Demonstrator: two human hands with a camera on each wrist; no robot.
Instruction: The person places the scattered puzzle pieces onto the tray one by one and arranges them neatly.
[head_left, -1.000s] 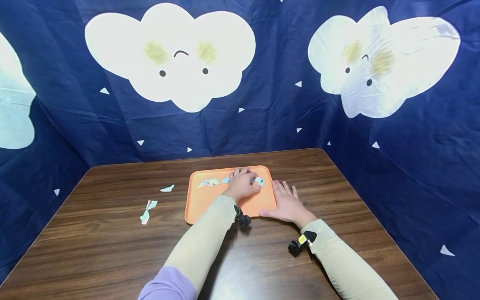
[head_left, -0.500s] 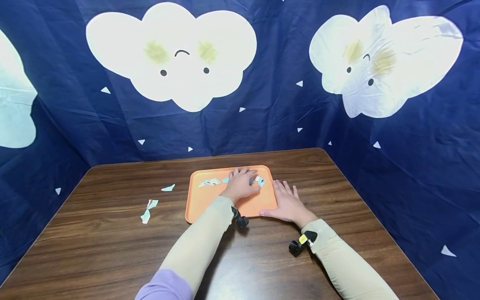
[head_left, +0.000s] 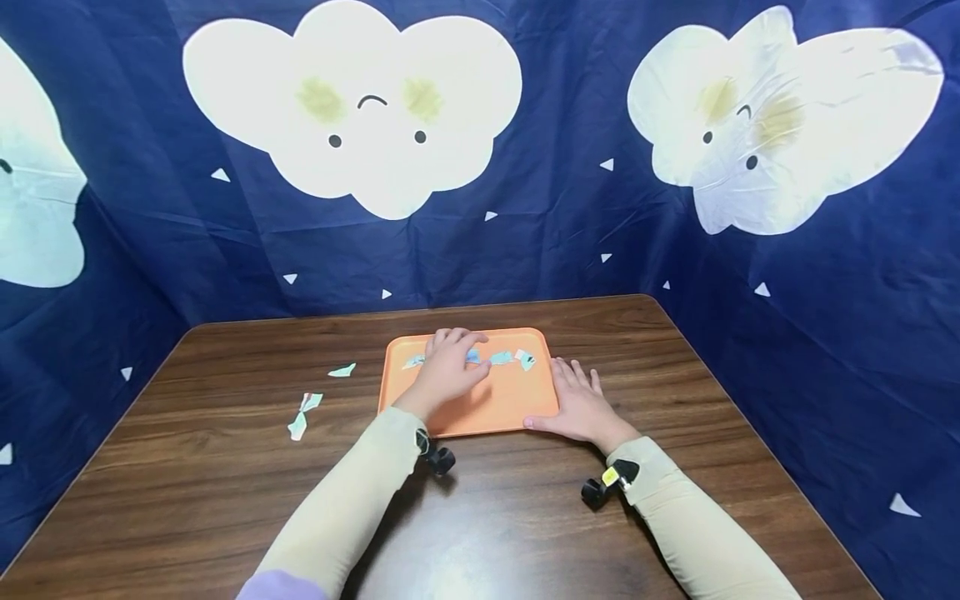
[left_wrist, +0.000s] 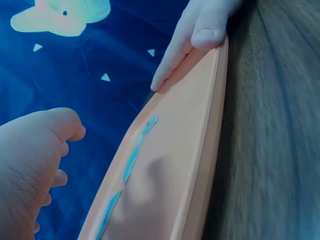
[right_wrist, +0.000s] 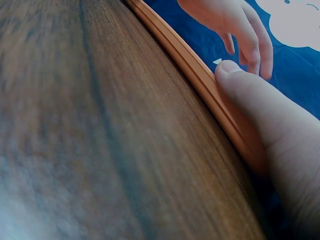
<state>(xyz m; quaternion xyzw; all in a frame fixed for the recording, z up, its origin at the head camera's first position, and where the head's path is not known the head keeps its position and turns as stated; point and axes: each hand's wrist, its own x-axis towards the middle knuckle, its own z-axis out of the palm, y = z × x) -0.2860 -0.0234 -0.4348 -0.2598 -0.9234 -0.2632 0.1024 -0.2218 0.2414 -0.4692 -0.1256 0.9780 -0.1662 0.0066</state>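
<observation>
An orange tray (head_left: pixel 517 404) lies on the wooden table. Torn scraps of pale blue printed paper form a row along its far half; one scrap (head_left: pixel 502 357) and another at the right end (head_left: pixel 527 360) are plain to see. My left hand (head_left: pixel 448 371) hovers over the tray's left part, fingers loosely bent, and partly covers the row. Nothing shows between its thumb and fingers in the left wrist view. At the tray's right front corner rests my right hand (head_left: pixel 581 410), its fingers straight along the side and its thumb (right_wrist: pixel 240 82) on the front rim.
Left of the tray, more paper scraps lie on the table (head_left: pixel 450 533): a single scrap (head_left: pixel 342 370), and two touching ones, the upper (head_left: pixel 311 402) and the lower (head_left: pixel 297 427). A dark blue curtain (head_left: pixel 525 250) with white clouds hangs behind and beside the table.
My left hand has lifted off the row and moved left, uncovering scraps in the middle of the tray. My right hand has stayed at the tray's corner.
</observation>
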